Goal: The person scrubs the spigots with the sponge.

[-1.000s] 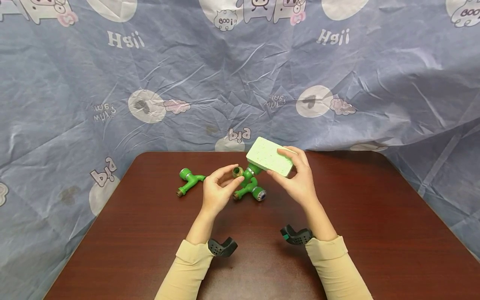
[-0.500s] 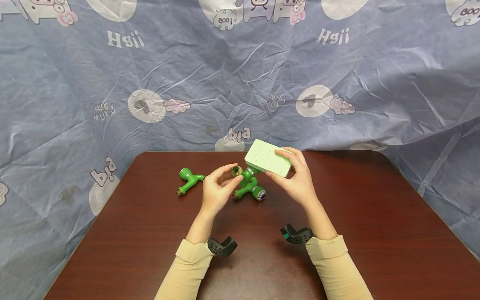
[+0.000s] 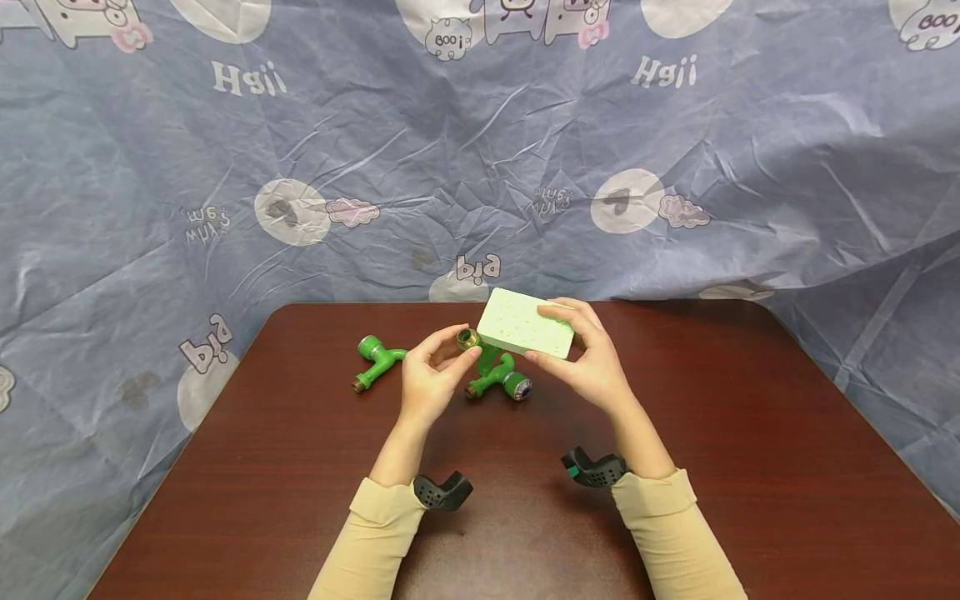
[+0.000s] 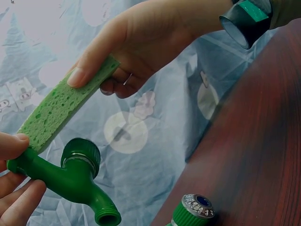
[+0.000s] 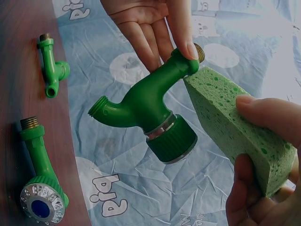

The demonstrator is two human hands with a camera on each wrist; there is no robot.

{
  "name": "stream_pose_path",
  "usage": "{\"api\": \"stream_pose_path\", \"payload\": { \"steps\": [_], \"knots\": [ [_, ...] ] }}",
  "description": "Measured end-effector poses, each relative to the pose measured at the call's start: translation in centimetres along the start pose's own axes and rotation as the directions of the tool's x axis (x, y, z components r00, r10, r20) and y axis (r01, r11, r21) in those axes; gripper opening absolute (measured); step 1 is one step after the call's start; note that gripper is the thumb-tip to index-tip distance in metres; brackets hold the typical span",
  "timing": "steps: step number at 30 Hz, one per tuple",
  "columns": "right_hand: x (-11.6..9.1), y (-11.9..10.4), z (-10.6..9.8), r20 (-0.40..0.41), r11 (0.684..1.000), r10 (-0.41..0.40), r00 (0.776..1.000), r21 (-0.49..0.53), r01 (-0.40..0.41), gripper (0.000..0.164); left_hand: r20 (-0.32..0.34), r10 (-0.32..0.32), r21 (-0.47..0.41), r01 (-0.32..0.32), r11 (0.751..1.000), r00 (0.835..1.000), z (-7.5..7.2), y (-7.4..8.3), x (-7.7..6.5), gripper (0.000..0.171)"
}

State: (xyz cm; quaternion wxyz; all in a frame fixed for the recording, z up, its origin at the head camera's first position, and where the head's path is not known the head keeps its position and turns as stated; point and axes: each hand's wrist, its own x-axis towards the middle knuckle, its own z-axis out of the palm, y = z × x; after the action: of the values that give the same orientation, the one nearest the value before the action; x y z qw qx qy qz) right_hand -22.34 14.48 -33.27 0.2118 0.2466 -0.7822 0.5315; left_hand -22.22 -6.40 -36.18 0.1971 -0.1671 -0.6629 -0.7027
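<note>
My left hand pinches a green faucet near its brass threaded inlet, holding it above the table. A light green sponge is gripped in my right hand, thumb on one side and fingers on the other. In the right wrist view the sponge's corner meets the faucet's collar beside the left thumb. The faucet's ribbed knob and curved spout hang free there. From the head view, the sponge hides much of the held faucet.
Two more green faucets lie on the dark red wooden table: one faucet to the left, another faucet just below the held one. A printed blue-grey cloth hangs behind the table.
My right hand has moved the sponge left and slightly down along the held faucet, covering more of it. The left hand has shifted slightly left, and both grips are kept.
</note>
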Motion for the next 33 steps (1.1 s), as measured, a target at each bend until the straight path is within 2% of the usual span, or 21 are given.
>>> {"api": "stream_pose_path", "payload": {
  "steps": [9,16,21,22,29,33],
  "knots": [
    [-0.1,0.2,0.2,0.007,1.0,-0.007,1.0,-0.009,0.007,0.051,-0.004,-0.021,0.015,0.021,1.0,1.0,0.0,0.1,-0.1,0.035],
    [-0.1,0.3,0.3,0.011,1.0,-0.022,1.0,-0.015,0.023,0.05,-0.062,-0.055,0.06,0.059,0.996,0.997,0.1,0.3,-0.1,0.04],
    [-0.1,0.2,0.3,0.018,1.0,-0.021,1.0,-0.007,0.021,0.05,-0.063,-0.079,0.066,0.083,0.994,0.995,0.2,0.4,-0.1,0.04],
    [0.0,0.2,0.3,0.017,1.0,-0.022,1.0,-0.005,0.022,0.05,-0.058,-0.082,0.062,0.086,0.994,0.995,0.2,0.4,-0.1,0.04],
    [0.0,0.2,-0.4,0.045,1.0,-0.019,0.999,0.009,0.019,0.051,-0.071,-0.074,-0.017,0.073,0.997,0.995,-0.2,-2.9,0.4,0.038],
    [0.0,0.4,-0.7,0.096,1.0,-0.026,0.995,-0.007,0.026,0.051,-0.074,-0.098,-0.104,0.09,0.991,0.992,-0.3,-2.8,0.4,0.033]
  ]
}}
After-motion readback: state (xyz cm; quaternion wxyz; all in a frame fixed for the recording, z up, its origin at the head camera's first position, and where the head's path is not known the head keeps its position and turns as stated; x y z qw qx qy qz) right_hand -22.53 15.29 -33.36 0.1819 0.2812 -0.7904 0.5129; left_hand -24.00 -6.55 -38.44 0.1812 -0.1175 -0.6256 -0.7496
